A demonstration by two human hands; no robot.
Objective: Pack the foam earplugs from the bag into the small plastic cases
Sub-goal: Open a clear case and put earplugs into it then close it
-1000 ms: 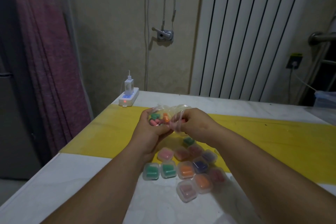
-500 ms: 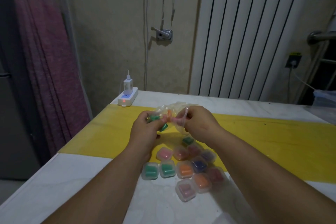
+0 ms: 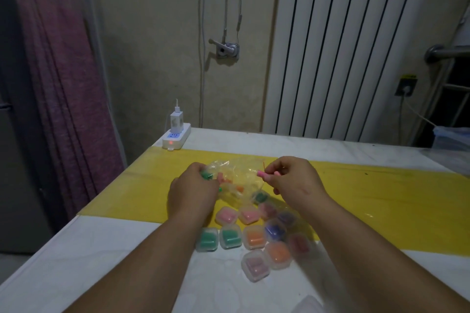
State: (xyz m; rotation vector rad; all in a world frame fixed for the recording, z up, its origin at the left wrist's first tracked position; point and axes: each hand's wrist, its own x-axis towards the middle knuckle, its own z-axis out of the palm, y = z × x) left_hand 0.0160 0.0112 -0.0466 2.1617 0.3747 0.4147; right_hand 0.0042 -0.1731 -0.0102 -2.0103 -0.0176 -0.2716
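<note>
A clear plastic bag (image 3: 239, 180) with several coloured foam earplugs lies low over the yellow strip. My left hand (image 3: 193, 192) grips its left side, with green earplugs at the fingers. My right hand (image 3: 292, 181) is apart from the bag, to its right, and pinches pink earplugs (image 3: 262, 173) in its fingertips. In front of the bag sit several small clear plastic cases (image 3: 254, 236), closed, each with green, pink, orange, blue or red earplugs inside.
The white table (image 3: 114, 249) has a yellow strip (image 3: 381, 198) across it. A white power strip with a charger (image 3: 176, 136) stands at the far left corner. A clear container (image 3: 451, 138) sits at the far right edge. A wall and radiator rise behind.
My hands have moved apart and down. The right hand has come out of the bag to the right with pink earplugs. The left hand has lowered the bag toward the table.
</note>
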